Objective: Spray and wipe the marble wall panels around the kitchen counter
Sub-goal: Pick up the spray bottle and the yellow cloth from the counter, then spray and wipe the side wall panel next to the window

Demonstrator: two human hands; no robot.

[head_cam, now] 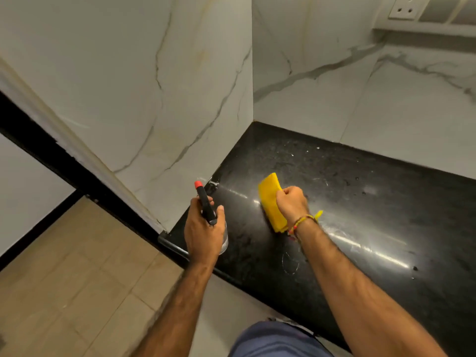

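My left hand (203,234) grips a spray bottle (206,204) with a black trigger head and a red nozzle tip, held over the left end of the black counter (360,215). Its nozzle points toward the left marble wall panel (144,81). My right hand (292,206) is closed on a folded yellow cloth (270,199), held just above or on the counter; I cannot tell which. A second marble panel (347,86) with grey veins forms the back wall. Both panels meet in a corner behind the counter.
The counter surface shows white specks and smears. A socket plate (405,7) and a ledge (425,29) sit high on the back wall at the right. Beige floor tiles (77,279) lie to the left, beside a black door frame (64,166).
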